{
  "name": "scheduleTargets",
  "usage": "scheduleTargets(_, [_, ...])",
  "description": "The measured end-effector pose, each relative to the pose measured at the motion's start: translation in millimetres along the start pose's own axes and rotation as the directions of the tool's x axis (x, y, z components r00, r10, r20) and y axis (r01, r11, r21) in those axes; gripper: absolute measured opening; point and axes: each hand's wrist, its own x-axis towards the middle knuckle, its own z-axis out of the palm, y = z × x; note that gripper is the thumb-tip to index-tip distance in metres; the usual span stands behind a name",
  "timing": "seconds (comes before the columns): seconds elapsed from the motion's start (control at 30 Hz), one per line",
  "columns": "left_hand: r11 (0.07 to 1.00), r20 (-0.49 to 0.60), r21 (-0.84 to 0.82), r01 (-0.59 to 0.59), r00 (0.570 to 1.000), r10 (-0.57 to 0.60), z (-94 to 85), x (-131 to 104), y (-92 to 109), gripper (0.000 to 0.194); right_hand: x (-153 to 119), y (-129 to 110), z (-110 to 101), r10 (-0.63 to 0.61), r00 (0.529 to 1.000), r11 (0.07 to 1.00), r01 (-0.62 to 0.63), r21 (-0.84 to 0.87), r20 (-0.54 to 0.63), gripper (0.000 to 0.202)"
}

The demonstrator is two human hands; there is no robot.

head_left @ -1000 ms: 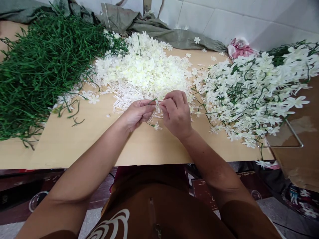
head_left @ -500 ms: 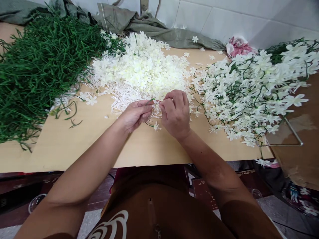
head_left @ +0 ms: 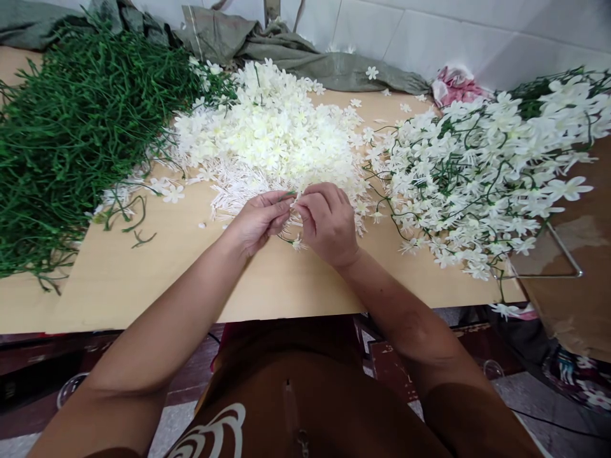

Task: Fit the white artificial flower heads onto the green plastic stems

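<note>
My left hand (head_left: 261,219) is closed in a pinch on a thin green artificial flower stem (head_left: 288,194), whose lower end carries a white flower (head_left: 298,243) hanging below the fingers. Close against it, my right hand (head_left: 329,222) has its thumb and fingertips pinched together at the stem's tip. Whatever those right fingertips hold is mostly hidden; only a bit of white shows there. Just beyond both hands lies a heap of loose white artificial flowers (head_left: 286,133), with pale thin stamens (head_left: 233,187) along its near side.
Green plastic stems (head_left: 90,133) form a big pile at the left. Assembled white flower sprays (head_left: 458,172) are heaped at the right, by a metal wire frame (head_left: 566,254). A grey cloth (head_left: 329,70) and a pink-white cloth (head_left: 458,88) lie along the wall.
My right hand has shifted slightly left and toward me, closing up to the left fingertips. The white flower seen between the hands is now mostly covered. My left hand stays nearly still.
</note>
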Motion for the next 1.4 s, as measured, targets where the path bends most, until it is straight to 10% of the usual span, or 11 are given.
scheduleTargets(0.5, [0.996,0.045,0.016,0.089,0.995,-0.089,-0.1,-1.9,3.2,0.027,-1.4,6.0,5.5,0.048,0.996,0.997,-0.044,0.062,-0.069,0.021])
scheduleTargets(1.0, [0.996,0.047,-0.008,0.084,0.995,-0.084,-1.7,0.0,3.0,0.036,0.5,10.5,5.8,0.175,0.977,0.913,-0.208,0.352,0.122,0.022])
scheduleTargets(1.4, [0.996,0.051,-0.004,0.087,0.995,-0.087,-4.4,2.6,2.4,0.028,1.2,10.0,4.8,0.094,0.987,0.983,-0.113,0.147,0.127,0.023])
